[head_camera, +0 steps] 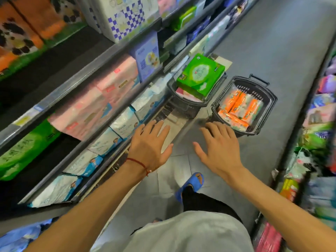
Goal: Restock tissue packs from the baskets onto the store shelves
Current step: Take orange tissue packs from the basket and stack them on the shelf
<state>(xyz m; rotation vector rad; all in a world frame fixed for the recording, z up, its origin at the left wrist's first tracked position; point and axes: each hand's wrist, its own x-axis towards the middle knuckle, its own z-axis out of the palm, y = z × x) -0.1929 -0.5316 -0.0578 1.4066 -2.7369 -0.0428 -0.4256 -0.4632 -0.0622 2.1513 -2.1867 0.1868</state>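
Shelves [72, 84]: run along the left of the aisle, stocked with pink packs [101, 99] on the middle level and white-and-blue packs [116, 124] in a row on the lowest level.
Left hand [151, 142]: stretched forward, palm down, fingers straight and spread, holding nothing. A red string bracelet [138, 163] sits at the wrist. In view it lies over the front edge of the lowest shelf.
Left basket [189, 110]: stands on the floor [272, 51] against the foot of the shelves, ahead of the left hand and apart from it.
Green pack [200, 75]: lies tilted on top of the left basket's load, rising above the rim, its broad face up. A pink pack shows beneath it.
Right hand [220, 148]: also reaching forward, palm down, fingers relaxed and spread, empty. Its fingertips overlap the near rim of the right basket in view; whether they touch it cannot be told.
Right basket [273, 102]: stands on the floor just beside the left one, further out into the aisle.
Orange packs [240, 106]: long, slim bundles lying low inside the right basket; most run away from the person, one lies across the near end.
Deciding relation: both baskets lie forward of the hands, and the right hand is the nearer to stock. The green pack sits beyond and a little right of the left hand, so it probably calls for a further reach or a step forward.
Blue slipper [192, 182]: on the floor below, between the two arms.
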